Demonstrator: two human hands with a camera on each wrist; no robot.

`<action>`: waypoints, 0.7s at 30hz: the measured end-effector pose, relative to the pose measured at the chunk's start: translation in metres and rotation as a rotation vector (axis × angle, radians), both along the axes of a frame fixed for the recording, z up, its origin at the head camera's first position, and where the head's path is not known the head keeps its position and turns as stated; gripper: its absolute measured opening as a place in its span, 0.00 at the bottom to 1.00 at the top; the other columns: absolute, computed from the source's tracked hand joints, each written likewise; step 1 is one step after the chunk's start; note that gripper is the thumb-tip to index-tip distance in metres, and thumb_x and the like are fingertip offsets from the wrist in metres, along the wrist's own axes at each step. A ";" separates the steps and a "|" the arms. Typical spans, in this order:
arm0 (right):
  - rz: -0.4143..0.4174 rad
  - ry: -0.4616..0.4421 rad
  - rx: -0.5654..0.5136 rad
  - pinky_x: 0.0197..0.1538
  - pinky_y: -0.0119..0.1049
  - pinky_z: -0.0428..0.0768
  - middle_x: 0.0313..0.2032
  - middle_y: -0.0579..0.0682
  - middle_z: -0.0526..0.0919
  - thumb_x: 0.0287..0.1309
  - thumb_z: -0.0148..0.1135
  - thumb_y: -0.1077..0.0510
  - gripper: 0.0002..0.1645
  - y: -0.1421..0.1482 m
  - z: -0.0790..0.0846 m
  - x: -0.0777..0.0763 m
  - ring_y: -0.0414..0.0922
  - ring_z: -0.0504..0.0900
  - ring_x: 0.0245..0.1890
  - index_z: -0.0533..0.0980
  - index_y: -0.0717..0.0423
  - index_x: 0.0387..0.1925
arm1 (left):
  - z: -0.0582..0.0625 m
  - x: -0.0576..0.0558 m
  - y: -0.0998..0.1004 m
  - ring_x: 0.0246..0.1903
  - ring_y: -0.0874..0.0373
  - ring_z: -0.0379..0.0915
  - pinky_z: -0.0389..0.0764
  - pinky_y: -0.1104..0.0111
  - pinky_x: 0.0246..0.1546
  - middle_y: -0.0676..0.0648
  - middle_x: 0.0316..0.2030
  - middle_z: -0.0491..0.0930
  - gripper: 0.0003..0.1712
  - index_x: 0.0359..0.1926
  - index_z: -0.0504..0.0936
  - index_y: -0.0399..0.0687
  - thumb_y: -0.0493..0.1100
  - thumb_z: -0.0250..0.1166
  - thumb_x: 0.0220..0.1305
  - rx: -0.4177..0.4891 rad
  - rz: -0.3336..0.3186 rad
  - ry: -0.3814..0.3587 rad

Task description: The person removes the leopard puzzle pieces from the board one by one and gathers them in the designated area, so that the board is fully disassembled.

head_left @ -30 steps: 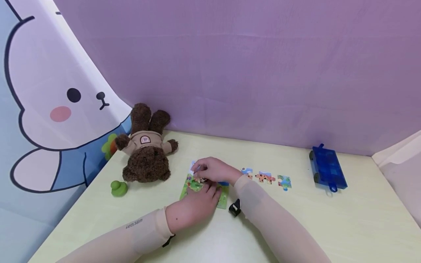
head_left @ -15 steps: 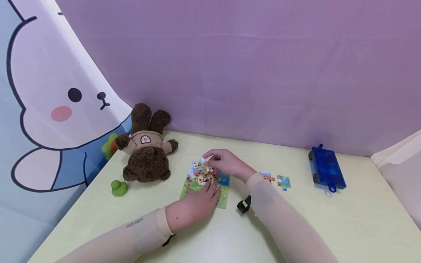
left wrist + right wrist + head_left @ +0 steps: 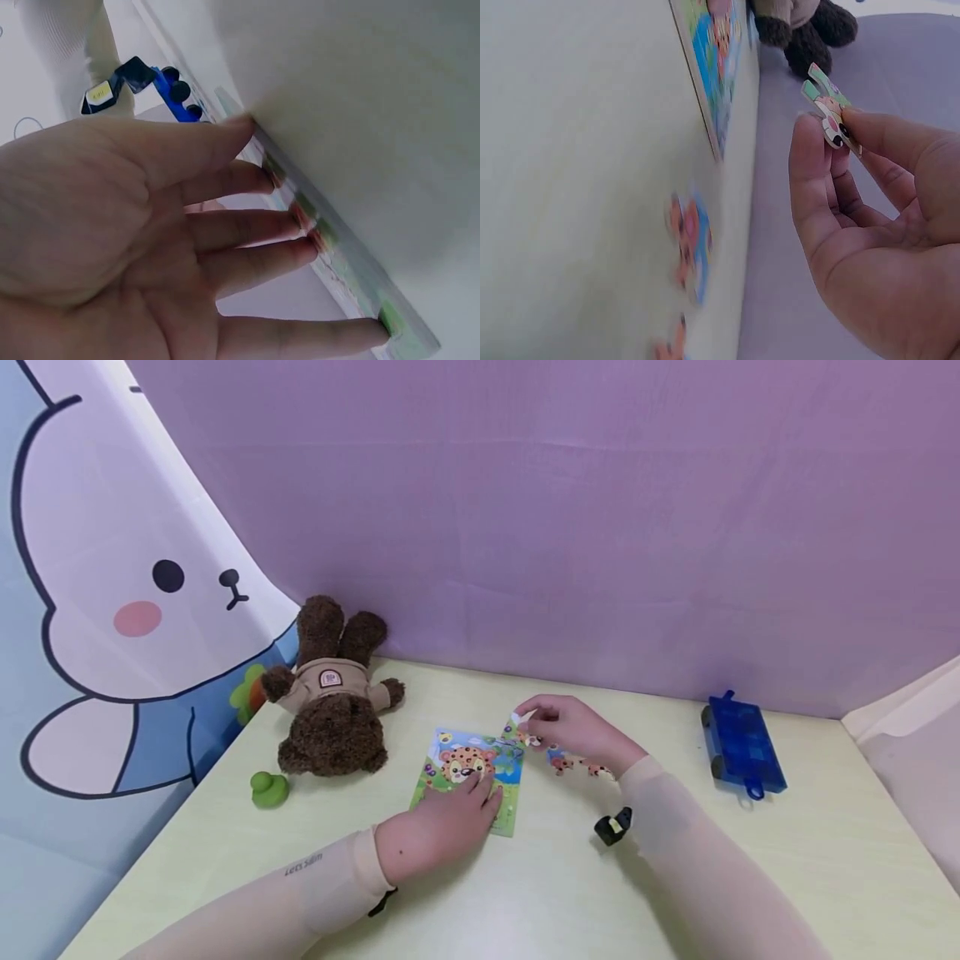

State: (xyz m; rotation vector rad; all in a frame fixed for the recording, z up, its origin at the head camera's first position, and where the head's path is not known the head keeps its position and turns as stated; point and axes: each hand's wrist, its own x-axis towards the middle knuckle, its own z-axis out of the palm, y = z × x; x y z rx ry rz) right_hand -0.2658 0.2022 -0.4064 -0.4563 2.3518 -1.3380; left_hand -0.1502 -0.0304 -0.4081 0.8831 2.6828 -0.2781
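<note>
The left hand (image 3: 447, 827) lay over the lower part of the board (image 3: 468, 762), with its fingers straight and spread apart; in the left wrist view, the fingertips touched the face of the board and the thumb was at its edge. The right hand (image 3: 576, 727) pinched a small piece (image 3: 829, 109) between the thumb and the fingers, and it held this piece raised above the table (image 3: 555, 893), near the upper right corner of the board. The two hands were apart from each other. The board was flat on the table, and it showed a spotted animal face with green and blue around it. Some loose pieces (image 3: 557, 760) were on the table to the right of the board, partly hidden by the right hand and the sleeve (image 3: 697, 852), so I cannot tell their number. A black device (image 3: 612, 827) was next to this sleeve. To the left of the board lay a brown bear (image 3: 333, 727), its legs toward the purple cloth (image 3: 540, 543), and a green duck (image 3: 269, 790) was just beside its head. A blue cart (image 3: 745, 743) was well apart, on the right side.
</note>
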 end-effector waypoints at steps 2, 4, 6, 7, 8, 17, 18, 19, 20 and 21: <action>-0.010 0.011 0.021 0.57 0.54 0.90 0.48 0.54 0.89 0.77 0.63 0.48 0.18 0.009 0.003 0.001 0.56 0.91 0.46 0.80 0.44 0.63 | 0.002 -0.001 -0.001 0.82 0.47 0.61 0.90 0.42 0.55 0.45 0.84 0.60 0.31 0.82 0.65 0.52 0.40 0.52 0.84 -0.004 -0.029 0.016; -0.016 0.022 0.046 0.57 0.53 0.89 0.47 0.53 0.89 0.77 0.63 0.48 0.18 0.017 0.005 0.003 0.54 0.91 0.45 0.80 0.44 0.63 | 0.003 -0.003 -0.002 0.81 0.47 0.63 0.92 0.48 0.52 0.44 0.83 0.62 0.30 0.82 0.66 0.51 0.39 0.53 0.84 -0.002 -0.051 0.029; -0.011 0.021 0.070 0.56 0.52 0.89 0.47 0.53 0.88 0.77 0.63 0.48 0.19 0.024 0.006 0.006 0.51 0.91 0.45 0.80 0.44 0.63 | 0.003 -0.003 -0.002 0.80 0.47 0.64 0.92 0.49 0.52 0.44 0.83 0.62 0.29 0.81 0.67 0.50 0.38 0.52 0.84 0.009 -0.053 0.025; -0.006 0.019 0.085 0.55 0.52 0.89 0.48 0.53 0.87 0.77 0.63 0.48 0.19 0.028 0.006 0.008 0.50 0.90 0.44 0.80 0.45 0.63 | 0.003 -0.004 -0.002 0.80 0.47 0.64 0.92 0.48 0.53 0.43 0.83 0.62 0.29 0.81 0.67 0.50 0.38 0.52 0.84 0.015 -0.048 0.020; 0.000 0.013 0.098 0.54 0.51 0.90 0.48 0.53 0.87 0.76 0.64 0.48 0.19 0.030 0.006 0.009 0.49 0.90 0.44 0.80 0.45 0.63 | 0.002 -0.004 -0.003 0.80 0.46 0.64 0.91 0.46 0.54 0.43 0.83 0.62 0.29 0.81 0.67 0.50 0.38 0.52 0.84 0.022 -0.041 0.012; 0.111 -0.072 0.118 0.46 0.41 0.91 0.44 0.55 0.87 0.76 0.62 0.58 0.17 0.048 -0.001 0.026 0.45 0.85 0.39 0.81 0.59 0.60 | 0.001 -0.003 -0.003 0.81 0.46 0.63 0.91 0.47 0.54 0.42 0.83 0.61 0.30 0.82 0.66 0.49 0.36 0.53 0.83 0.030 -0.049 0.018; 0.133 -0.074 0.112 0.46 0.41 0.91 0.44 0.55 0.87 0.76 0.61 0.59 0.17 0.049 -0.003 0.028 0.44 0.85 0.39 0.81 0.61 0.60 | 0.001 -0.002 -0.003 0.80 0.46 0.64 0.91 0.47 0.53 0.42 0.83 0.62 0.31 0.81 0.66 0.49 0.36 0.53 0.83 0.027 -0.051 0.020; 0.149 -0.077 0.107 0.45 0.40 0.91 0.43 0.55 0.88 0.76 0.61 0.60 0.16 0.049 -0.005 0.029 0.44 0.84 0.38 0.81 0.63 0.59 | 0.002 -0.002 -0.003 0.80 0.46 0.64 0.92 0.47 0.53 0.42 0.83 0.62 0.31 0.81 0.67 0.50 0.36 0.53 0.83 0.026 -0.052 0.022; 0.163 -0.077 0.104 0.44 0.40 0.91 0.43 0.55 0.88 0.76 0.60 0.61 0.16 0.049 -0.006 0.030 0.43 0.84 0.38 0.81 0.63 0.59 | 0.002 -0.002 -0.003 0.80 0.46 0.64 0.91 0.47 0.53 0.43 0.83 0.62 0.31 0.81 0.67 0.50 0.36 0.53 0.82 0.025 -0.052 0.022; 0.169 -0.076 0.108 0.44 0.40 0.91 0.43 0.54 0.88 0.75 0.60 0.61 0.15 0.049 -0.007 0.031 0.43 0.84 0.38 0.81 0.63 0.58 | 0.003 -0.002 -0.003 0.80 0.46 0.64 0.91 0.46 0.54 0.43 0.83 0.62 0.31 0.81 0.67 0.50 0.36 0.53 0.82 0.025 -0.053 0.026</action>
